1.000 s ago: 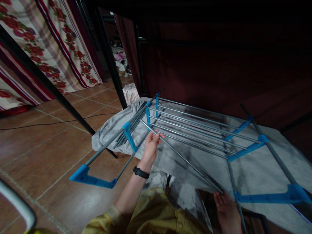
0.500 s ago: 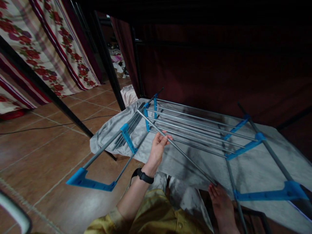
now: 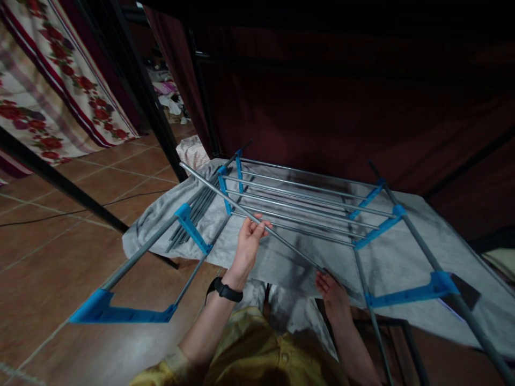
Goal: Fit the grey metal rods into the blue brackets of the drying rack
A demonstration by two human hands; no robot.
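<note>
A thin grey metal rod slants from upper left to lower right in front of me. My left hand pinches it near its middle, between thumb and fingers. At the rod's lower right end, my right hand has its fingertips closed on the tip. Behind the rod stands a partly assembled drying rack with blue plastic brackets and several parallel metal bars across it. Two blue brackets on the near left side have no crossbars in them. A bundle of loose rods lies beside the rack.
The rack rests on a bed with a grey blanket. A dark bed post and a slanted black bar stand at left. Beyond are a floral curtain and a tiled floor. A dark flat object lies at right.
The rod has shifted up and left relative to the rack, its far end now over the loose rods. My right hand has moved up and left with its near end. The view has turned slightly right.
</note>
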